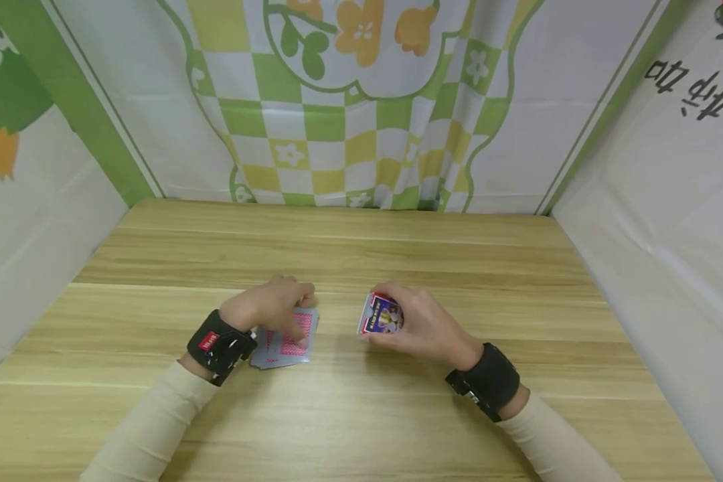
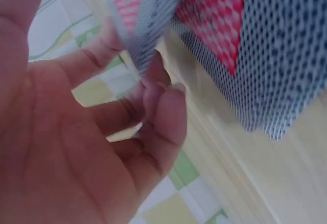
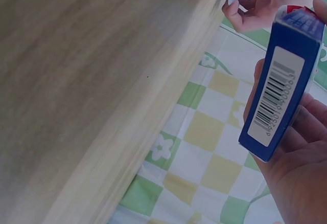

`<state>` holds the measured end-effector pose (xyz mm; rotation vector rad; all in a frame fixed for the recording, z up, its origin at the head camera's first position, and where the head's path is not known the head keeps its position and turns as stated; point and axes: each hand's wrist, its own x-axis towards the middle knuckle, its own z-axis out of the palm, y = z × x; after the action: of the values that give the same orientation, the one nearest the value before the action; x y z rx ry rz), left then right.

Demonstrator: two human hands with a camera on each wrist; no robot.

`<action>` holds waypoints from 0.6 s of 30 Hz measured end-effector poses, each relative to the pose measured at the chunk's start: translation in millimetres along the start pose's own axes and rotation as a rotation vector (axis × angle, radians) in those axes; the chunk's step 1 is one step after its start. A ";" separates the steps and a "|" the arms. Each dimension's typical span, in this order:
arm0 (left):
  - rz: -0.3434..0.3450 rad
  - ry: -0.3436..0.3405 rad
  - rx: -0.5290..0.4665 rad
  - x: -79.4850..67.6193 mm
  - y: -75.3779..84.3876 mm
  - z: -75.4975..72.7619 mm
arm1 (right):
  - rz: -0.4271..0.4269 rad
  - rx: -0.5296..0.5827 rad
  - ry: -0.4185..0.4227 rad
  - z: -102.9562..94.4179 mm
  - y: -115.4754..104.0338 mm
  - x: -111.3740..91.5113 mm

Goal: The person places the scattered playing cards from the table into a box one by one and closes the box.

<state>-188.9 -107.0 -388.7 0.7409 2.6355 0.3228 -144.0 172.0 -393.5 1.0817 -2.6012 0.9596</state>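
My left hand (image 1: 271,304) pinches a red-backed playing card (image 2: 125,9) at its edges, thumb on the near side and fingers on the far side. Just beneath and to the left lie more playing cards (image 1: 269,357), fanned a little and face down on the table. My right hand (image 1: 426,329) grips a small blue card box (image 1: 382,317) between thumb and fingers, to the right of the cards. A barcode label (image 3: 276,96) shows on the box's narrow side in the right wrist view. Whether the box holds any cards is hidden.
Both hands work over a wooden table (image 1: 361,415). A checked green, yellow and white curtain (image 1: 349,147) hangs behind its far edge. White cloth walls (image 1: 651,234) border the table at left and right.
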 end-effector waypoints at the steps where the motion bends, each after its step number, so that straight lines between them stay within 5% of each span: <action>1: 0.012 0.005 -0.007 0.9 0.6 0.7 | 0.001 0.003 -0.002 -0.1 0.0 0.0; 14: 0.191 0.131 0.023 5.0 6.9 1.2 | 0.004 0.018 -0.035 0.3 0.1 -0.4; 18: 0.275 0.120 -0.099 3.5 8.9 -4.2 | -0.001 0.017 -0.038 0.4 0.8 -0.2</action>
<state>-189.4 -98.2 -383.1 1.0829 2.6045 0.5860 -144.3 172.3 -394.3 1.1161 -2.6274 0.9723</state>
